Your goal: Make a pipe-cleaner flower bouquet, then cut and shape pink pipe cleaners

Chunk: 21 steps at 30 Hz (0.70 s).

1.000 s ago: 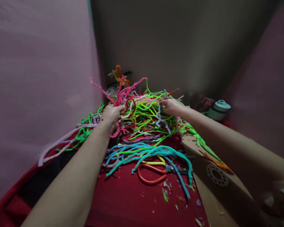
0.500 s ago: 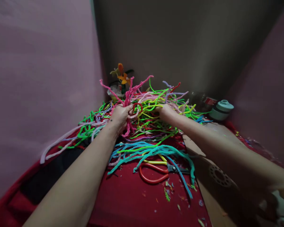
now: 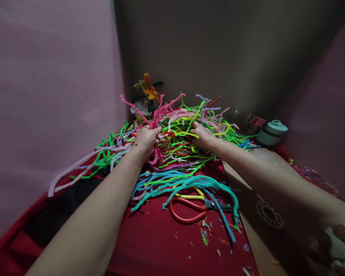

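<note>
My left hand (image 3: 150, 140) is closed around a bunch of bright pink pipe cleaners (image 3: 160, 113), whose fuzzy ends fan out above and below the fist. Across from it, my right hand (image 3: 201, 135) reaches into a tangled heap of pipe cleaners (image 3: 178, 147) in green, yellow, red, pale pink and purple. Its fingers look apart among green and yellow strands, and some fingertips are hidden. Nearer to me lie loose blue and turquoise pipe cleaners (image 3: 189, 180), partly over a pair of scissors (image 3: 188, 209) with red and yellow handles.
A red cloth (image 3: 155, 245) with small fuzzy scraps covers the surface. Orange flowers (image 3: 151, 92) stand at the back left. A pale teal lidded container (image 3: 272, 133) and a bottle with a red label (image 3: 258, 122) are at the back right. A dark flat object (image 3: 54, 218) lies left.
My right hand has shifted slightly within the heap, and its fingers have spread. Green and pale pink strands near it have moved. My left hand keeps the pink bunch in nearly the same place.
</note>
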Tool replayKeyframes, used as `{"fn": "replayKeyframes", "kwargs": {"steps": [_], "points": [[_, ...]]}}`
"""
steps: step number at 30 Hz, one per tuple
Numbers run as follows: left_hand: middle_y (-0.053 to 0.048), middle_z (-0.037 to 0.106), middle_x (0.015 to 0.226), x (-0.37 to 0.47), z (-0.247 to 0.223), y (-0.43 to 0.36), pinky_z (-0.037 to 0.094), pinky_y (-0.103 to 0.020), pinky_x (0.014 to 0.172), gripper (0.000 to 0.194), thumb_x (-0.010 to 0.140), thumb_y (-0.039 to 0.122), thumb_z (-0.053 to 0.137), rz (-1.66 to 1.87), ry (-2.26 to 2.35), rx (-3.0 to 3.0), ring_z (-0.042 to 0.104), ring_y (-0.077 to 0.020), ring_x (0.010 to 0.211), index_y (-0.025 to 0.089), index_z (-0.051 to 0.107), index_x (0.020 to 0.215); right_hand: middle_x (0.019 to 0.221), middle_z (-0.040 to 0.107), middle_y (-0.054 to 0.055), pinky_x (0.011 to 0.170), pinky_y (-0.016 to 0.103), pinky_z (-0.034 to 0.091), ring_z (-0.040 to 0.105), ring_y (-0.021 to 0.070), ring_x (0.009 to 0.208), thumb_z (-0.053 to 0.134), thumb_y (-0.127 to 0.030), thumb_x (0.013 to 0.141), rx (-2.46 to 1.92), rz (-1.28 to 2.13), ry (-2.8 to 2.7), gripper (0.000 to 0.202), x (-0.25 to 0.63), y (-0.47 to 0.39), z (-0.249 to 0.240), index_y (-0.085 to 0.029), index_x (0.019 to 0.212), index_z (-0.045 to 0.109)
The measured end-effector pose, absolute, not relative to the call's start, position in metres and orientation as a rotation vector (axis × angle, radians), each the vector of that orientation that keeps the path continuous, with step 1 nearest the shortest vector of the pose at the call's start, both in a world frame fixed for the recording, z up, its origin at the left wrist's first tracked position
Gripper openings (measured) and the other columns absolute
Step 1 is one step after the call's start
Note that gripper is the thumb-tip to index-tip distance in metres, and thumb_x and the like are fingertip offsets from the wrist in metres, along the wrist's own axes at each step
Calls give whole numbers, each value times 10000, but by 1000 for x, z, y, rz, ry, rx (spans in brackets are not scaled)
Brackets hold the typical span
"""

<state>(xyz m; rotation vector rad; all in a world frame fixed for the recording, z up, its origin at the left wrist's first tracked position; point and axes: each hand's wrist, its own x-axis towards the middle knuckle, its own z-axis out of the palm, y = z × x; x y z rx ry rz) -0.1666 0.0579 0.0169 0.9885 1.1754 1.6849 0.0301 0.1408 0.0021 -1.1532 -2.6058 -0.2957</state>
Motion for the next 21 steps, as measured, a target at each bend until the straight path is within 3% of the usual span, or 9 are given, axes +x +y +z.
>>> {"fn": "replayKeyframes", "kwargs": {"steps": [5, 9, 17, 21], "points": [[86, 380, 353, -166, 17, 58, 490, -199, 443, 179, 716, 74, 558, 1682, 1195, 997, 344, -24, 298, 129, 474, 568, 940, 557, 75, 673, 273, 370, 500, 182, 809, 485, -112, 743, -1020, -264, -2480, 215, 35, 145, -1, -180, 897, 619], [81, 392, 339, -165, 18, 56, 492, -209, 441, 219, 717, 89, 570, 1675, 1207, 995, 331, -25, 277, 140, 448, 543, 806, 534, 46, 628, 249, 349, 481, 152, 723, 474, -56, 665, -929, -95, -2366, 177, 37, 149, 3, -149, 727, 611], [86, 391, 356, -164, 20, 53, 472, -199, 441, 173, 724, 125, 609, 1652, 1138, 1006, 310, -16, 286, 132, 483, 606, 1004, 583, 122, 637, 274, 329, 514, 198, 860, 434, -139, 837, -1094, -422, -2759, 247, 35, 135, 4, -150, 807, 679], [79, 447, 414, -160, 22, 50, 464, -198, 443, 85, 733, 171, 618, 1601, 937, 1078, 357, -26, 309, 134, 542, 738, 1049, 581, 106, 684, 261, 348, 511, 203, 940, 441, -177, 867, -1018, -405, -2766, 254, 35, 127, 7, -172, 924, 688]]}}
